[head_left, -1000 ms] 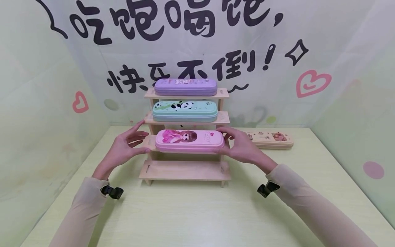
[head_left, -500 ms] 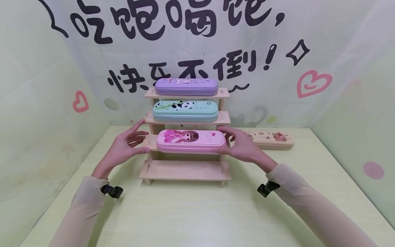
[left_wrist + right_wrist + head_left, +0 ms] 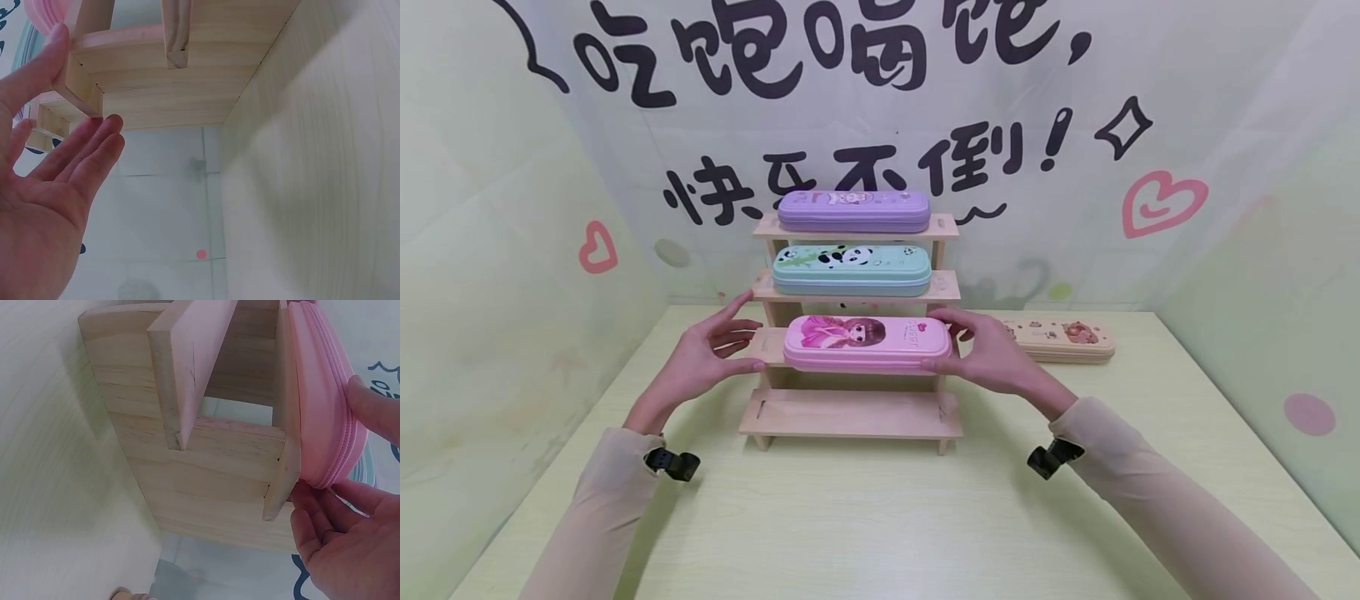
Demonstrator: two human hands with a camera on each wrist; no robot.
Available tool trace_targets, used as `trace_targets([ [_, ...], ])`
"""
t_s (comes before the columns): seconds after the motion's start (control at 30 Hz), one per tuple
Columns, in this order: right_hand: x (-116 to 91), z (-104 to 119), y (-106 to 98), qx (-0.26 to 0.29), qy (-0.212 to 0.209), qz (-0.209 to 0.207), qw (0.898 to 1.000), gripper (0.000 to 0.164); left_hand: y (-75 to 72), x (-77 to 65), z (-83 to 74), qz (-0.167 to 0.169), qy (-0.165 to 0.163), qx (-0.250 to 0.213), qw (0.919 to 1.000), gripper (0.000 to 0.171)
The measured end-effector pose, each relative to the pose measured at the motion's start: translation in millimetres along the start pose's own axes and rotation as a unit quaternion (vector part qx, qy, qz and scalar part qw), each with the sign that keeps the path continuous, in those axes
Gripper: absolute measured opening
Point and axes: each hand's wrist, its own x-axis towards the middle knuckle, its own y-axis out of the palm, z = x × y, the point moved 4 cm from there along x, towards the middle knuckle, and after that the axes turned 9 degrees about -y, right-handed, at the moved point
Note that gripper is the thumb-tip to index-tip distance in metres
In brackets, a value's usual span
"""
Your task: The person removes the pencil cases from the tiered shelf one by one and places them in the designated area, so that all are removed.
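Note:
A pink pencil case [image 3: 865, 343] printed with a doll lies on the second-lowest board of a wooden step stand [image 3: 850, 414]. My right hand [image 3: 992, 350] grips its right end, thumb on the zipped front side and fingers at the rear; the right wrist view shows the zipper [image 3: 342, 444] beside the thumb. At the stand's left end, my left hand [image 3: 706, 354] spreads its fairly straight fingers. Its thumb touches the board's end and its index fingertip reaches the board above. One step up lies a mint panda pencil case [image 3: 852, 271], and a purple one [image 3: 853, 212] tops the stand.
A beige pencil case [image 3: 1063, 340] lies on the pale table [image 3: 865, 517] behind the right hand. A printed cloth backdrop [image 3: 1052, 233] stands behind the stand, with pale panels on both sides. The lowest board bears nothing.
The pink pencil case has slid slightly to the right along its board, with the right hand on its end. The left hand has stayed at the stand's left end.

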Motion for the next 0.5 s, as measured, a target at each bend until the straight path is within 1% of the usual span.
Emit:
trace_targets([
  [0.2,-0.1,-1.7,-0.1,0.011,0.003,-0.001,1.000,0.073,0.1,0.3,0.1,-0.001,0.000,0.000,1.0000,0.108],
  [0.5,0.2,-4.0,-0.4,0.015,0.009,0.009,1.000,0.074,0.6,-0.6,0.4,0.000,0.004,-0.006,1.0000,0.108],
])
